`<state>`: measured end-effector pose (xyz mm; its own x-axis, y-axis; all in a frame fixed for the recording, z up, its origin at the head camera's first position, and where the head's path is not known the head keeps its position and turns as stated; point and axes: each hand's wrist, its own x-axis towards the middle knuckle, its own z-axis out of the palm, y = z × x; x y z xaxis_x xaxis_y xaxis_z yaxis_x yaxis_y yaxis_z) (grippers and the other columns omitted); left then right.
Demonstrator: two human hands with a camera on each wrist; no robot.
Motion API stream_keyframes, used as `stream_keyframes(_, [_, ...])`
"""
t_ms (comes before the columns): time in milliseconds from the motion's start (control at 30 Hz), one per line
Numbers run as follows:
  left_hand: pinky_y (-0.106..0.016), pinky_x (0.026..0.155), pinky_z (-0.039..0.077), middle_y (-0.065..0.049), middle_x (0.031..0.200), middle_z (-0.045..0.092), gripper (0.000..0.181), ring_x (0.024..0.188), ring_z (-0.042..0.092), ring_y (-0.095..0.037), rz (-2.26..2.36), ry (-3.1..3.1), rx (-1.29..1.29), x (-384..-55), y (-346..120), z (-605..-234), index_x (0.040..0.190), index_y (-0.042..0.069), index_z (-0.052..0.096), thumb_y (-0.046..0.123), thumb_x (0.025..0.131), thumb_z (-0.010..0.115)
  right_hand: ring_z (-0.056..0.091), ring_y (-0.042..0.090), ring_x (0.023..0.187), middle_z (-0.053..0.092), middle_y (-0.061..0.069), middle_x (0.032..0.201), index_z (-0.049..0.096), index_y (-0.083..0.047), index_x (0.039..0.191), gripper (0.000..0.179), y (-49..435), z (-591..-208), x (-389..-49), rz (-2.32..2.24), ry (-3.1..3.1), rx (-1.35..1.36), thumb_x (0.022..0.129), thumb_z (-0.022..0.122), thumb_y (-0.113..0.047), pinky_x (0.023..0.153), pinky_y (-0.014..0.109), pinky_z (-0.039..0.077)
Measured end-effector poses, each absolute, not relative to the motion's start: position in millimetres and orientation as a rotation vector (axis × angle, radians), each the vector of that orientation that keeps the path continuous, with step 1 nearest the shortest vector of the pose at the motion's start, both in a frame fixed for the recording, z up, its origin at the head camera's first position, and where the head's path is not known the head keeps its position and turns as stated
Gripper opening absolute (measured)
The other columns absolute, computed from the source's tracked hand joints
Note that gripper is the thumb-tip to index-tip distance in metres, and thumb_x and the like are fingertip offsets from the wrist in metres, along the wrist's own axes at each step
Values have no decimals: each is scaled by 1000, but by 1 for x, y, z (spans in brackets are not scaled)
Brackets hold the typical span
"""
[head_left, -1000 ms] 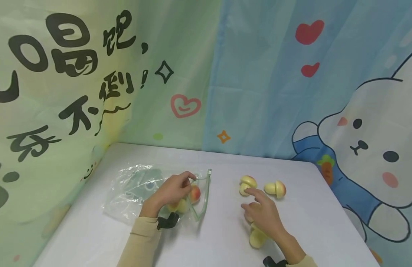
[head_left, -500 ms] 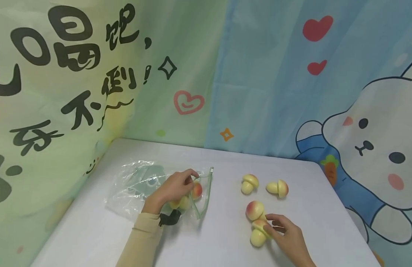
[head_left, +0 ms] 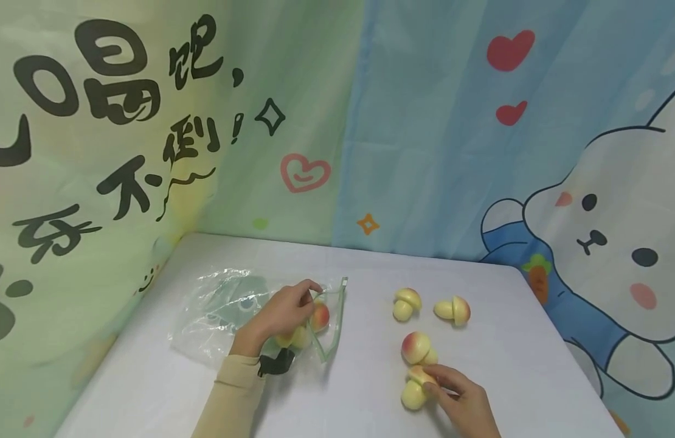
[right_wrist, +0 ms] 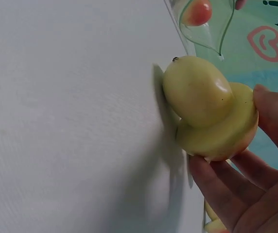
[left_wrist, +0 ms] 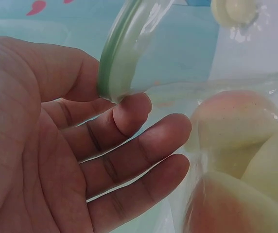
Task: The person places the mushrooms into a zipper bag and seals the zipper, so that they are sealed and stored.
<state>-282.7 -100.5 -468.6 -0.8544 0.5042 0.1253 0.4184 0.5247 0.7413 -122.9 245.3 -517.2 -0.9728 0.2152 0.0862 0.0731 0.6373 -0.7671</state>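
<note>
Right hand (head_left: 463,401), having left the far 2 mushrooms, is now pinching nearest toy mushroom (head_left: 415,387) w/ curled fingers; left hand (head_left: 283,313) is still gripping bag rim (head_left: 332,316), keeping it open.

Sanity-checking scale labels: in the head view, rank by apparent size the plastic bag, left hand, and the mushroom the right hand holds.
1. plastic bag, clearly largest.
2. left hand.
3. mushroom, smallest, though part of it is covered by the right hand.
</note>
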Motion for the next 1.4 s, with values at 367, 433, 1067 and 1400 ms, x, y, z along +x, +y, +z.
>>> stream_keyframes(367, [-29,58,46,4,79,58,32,61,51,-10,1231,2610,793,-282,-98,-468,127,9,57,14,96,55,55,11,116,55,-1,134,57,-20,134,78,231,-525,-116,1328,-2778,29,63,89,-20,84,31,54])
stream_keyframes(433, [-29,56,45,3,78,58,32,59,50,-10,1237,2602,803,-282,-98,-468,128,8,56,16,97,55,53,21,121,53,-1,135,56,-20,136,83,228,-527,-117,1203,-2812,84,61,90,-22,90,40,52])
stream_keyframes(1067, [-27,55,43,5,75,57,31,58,48,-9,1197,2630,818,-281,-95,-467,126,9,58,14,96,55,60,17,109,57,-7,124,62,-17,128,77,195,-541,-123,715,-2650,366,57,92,-23,83,42,54])
stream_keyframes(1400, [-28,55,42,4,75,56,31,57,48,-10,1204,2621,828,-280,-95,-465,126,8,58,14,96,56,55,13,115,52,-9,129,57,-18,135,79,179,-536,-133,738,-2781,418,63,90,-25,90,40,51])
